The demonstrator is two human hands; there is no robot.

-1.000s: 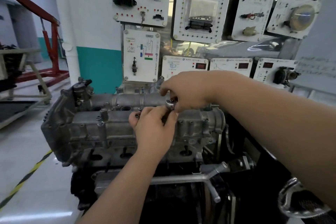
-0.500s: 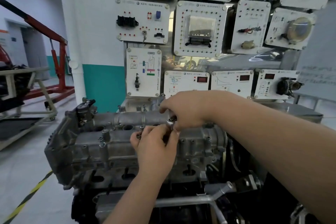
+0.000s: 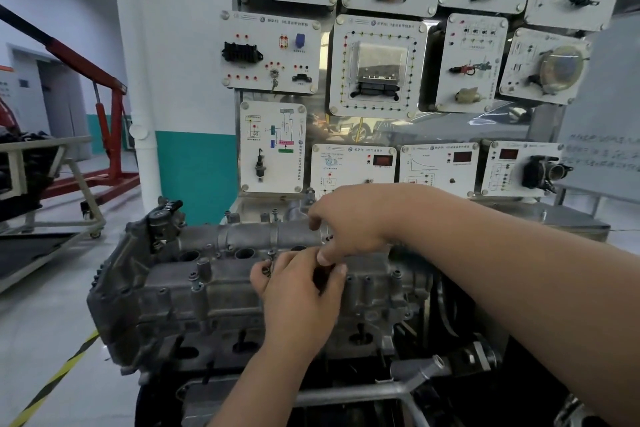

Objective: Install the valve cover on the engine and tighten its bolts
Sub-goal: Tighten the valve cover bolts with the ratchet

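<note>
My left hand (image 3: 298,291) is curled over the valve cover (image 3: 207,288), which is seated on the engine (image 3: 194,350) beneath it. Its fingertips pinch a small bolt (image 3: 266,270). Just beyond is my right hand (image 3: 349,218), fingers bent, index tip down against the left; can't tell if it grips anything. Behind both hands: training panels (image 3: 272,149). Far to their left: red engine hoist (image 3: 110,135).

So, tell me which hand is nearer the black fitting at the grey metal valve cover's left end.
Left. The left hand sits at the middle of the grey valve cover, right of the black fitting; the right hand is farther right.
</note>
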